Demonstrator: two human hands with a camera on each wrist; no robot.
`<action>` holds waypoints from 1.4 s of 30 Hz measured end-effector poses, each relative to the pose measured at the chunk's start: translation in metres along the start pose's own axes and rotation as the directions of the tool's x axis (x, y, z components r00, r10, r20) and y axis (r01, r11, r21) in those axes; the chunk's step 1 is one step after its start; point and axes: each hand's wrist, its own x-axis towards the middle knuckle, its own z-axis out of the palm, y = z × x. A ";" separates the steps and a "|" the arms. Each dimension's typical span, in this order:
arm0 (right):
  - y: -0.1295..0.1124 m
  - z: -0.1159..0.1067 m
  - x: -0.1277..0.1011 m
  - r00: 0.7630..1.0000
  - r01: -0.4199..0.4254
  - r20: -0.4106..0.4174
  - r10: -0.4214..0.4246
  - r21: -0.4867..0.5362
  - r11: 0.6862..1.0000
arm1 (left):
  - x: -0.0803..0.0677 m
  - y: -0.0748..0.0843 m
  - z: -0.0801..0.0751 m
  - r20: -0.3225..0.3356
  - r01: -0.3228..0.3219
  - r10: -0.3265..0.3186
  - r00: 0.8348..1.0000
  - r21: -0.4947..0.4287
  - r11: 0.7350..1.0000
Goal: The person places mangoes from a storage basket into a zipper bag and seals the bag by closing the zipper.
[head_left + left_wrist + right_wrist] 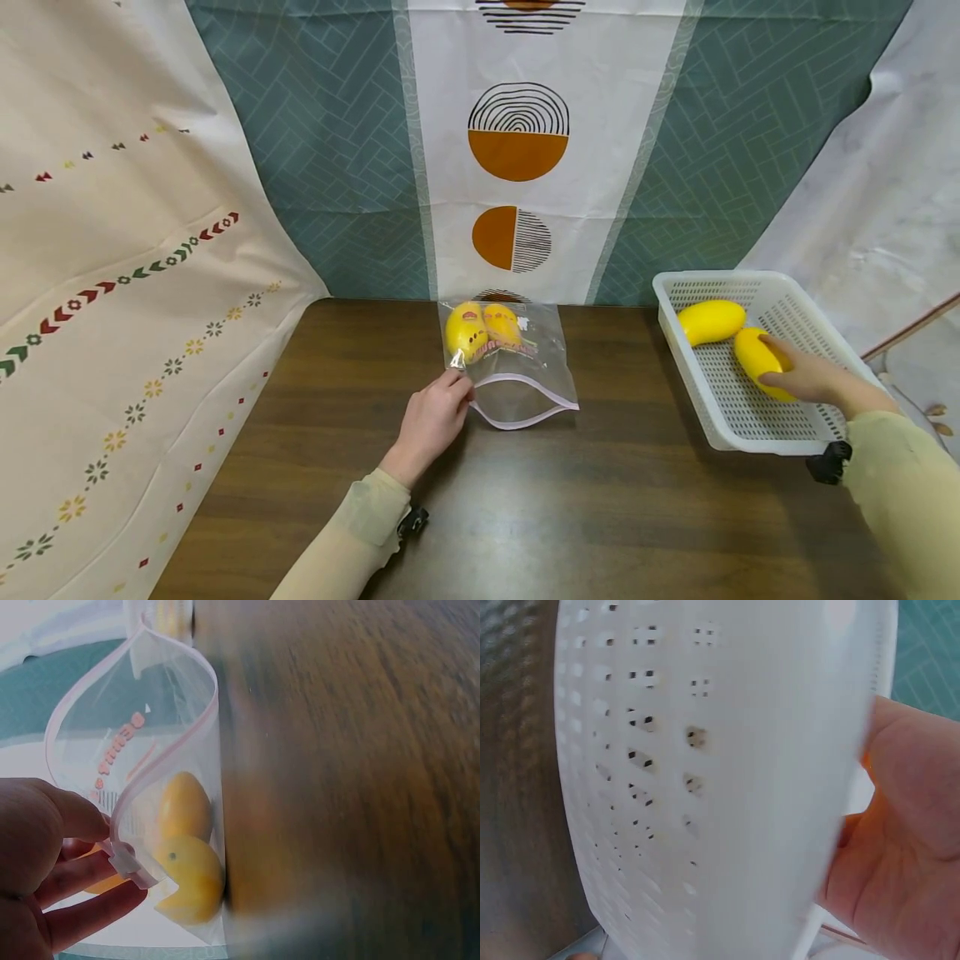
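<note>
The right hand [806, 379] closes over a mango [759, 360] in the basket [750, 417], and the bag [517, 367] lies well to its left, its mouth toward the person. The left hand [433, 417] pinches the bag's rim (mouth held open). Two mangoes [187, 855] are inside; another mango [711, 321] stays in the basket.
</note>
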 end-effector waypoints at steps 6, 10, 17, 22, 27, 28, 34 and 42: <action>-0.001 -0.006 -0.012 1.000 0.002 -0.029 -0.001 0.035 0.999 | -0.002 -0.001 0.001 0.003 -0.007 0.007 1.000 0.002 1.000; -0.005 -0.009 -0.021 0.998 -0.014 -0.058 0.016 0.040 0.999 | -0.002 -0.002 0.002 -0.002 -0.013 0.013 1.000 0.013 1.000; -0.016 -0.009 -0.033 0.992 -0.005 -0.125 0.010 0.043 0.999 | -0.003 -0.003 0.001 0.000 -0.010 0.010 1.000 0.026 1.000; -0.028 -0.010 -0.042 0.987 0.023 -0.161 -0.021 0.014 1.000 | -0.004 -0.004 0.002 -0.007 0.000 0.000 1.000 0.023 1.000; -0.039 -0.006 -0.052 0.981 0.031 -0.190 -0.027 0.018 0.999 | -0.005 -0.004 0.003 -0.027 -0.006 0.007 1.000 0.029 1.000; -0.041 -0.005 -0.054 0.980 0.034 -0.195 -0.029 0.019 0.999 | -0.005 -0.004 0.003 -0.027 -0.009 0.010 1.000 0.029 1.000; -0.057 -0.001 -0.065 0.966 0.060 -0.253 -0.055 0.010 0.998 | -0.005 -0.004 0.003 -0.038 -0.026 0.027 0.999 0.035 0.999; -0.082 0.010 -0.074 0.928 0.183 -0.327 -0.177 -0.012 0.983 | -0.006 -0.005 0.003 -0.050 -0.034 0.036 0.998 0.037 0.999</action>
